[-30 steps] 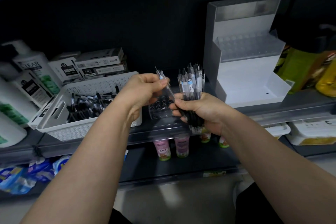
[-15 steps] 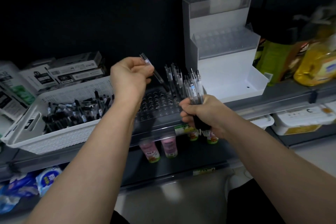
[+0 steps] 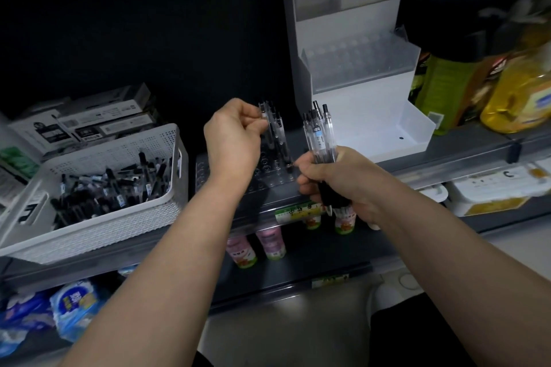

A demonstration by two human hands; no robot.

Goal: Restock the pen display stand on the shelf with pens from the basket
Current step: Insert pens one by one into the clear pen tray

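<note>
A clear pen display stand (image 3: 268, 171) with rows of round holes lies on the dark shelf between my hands. Several pens (image 3: 278, 140) stand upright in its back holes. My left hand (image 3: 232, 143) pinches the top of one clear pen (image 3: 265, 116) that stands among them over the holes. My right hand (image 3: 337, 179) grips a bundle of clear pens (image 3: 320, 137) with black grips, tips down, just right of the stand. A white perforated basket (image 3: 98, 223) at the left holds many loose pens (image 3: 116, 185).
A tall white and clear tiered display case (image 3: 357, 92) stands behind my right hand. Boxes (image 3: 98, 119) are stacked behind the basket. Yellow and green bottles (image 3: 512, 92) sit at the right. Small bottles (image 3: 268, 243) and packets fill the lower shelf.
My left hand has carried its single pen from beside the bundle up and over to the stand, turning it upright. The view has shifted right and down.
</note>
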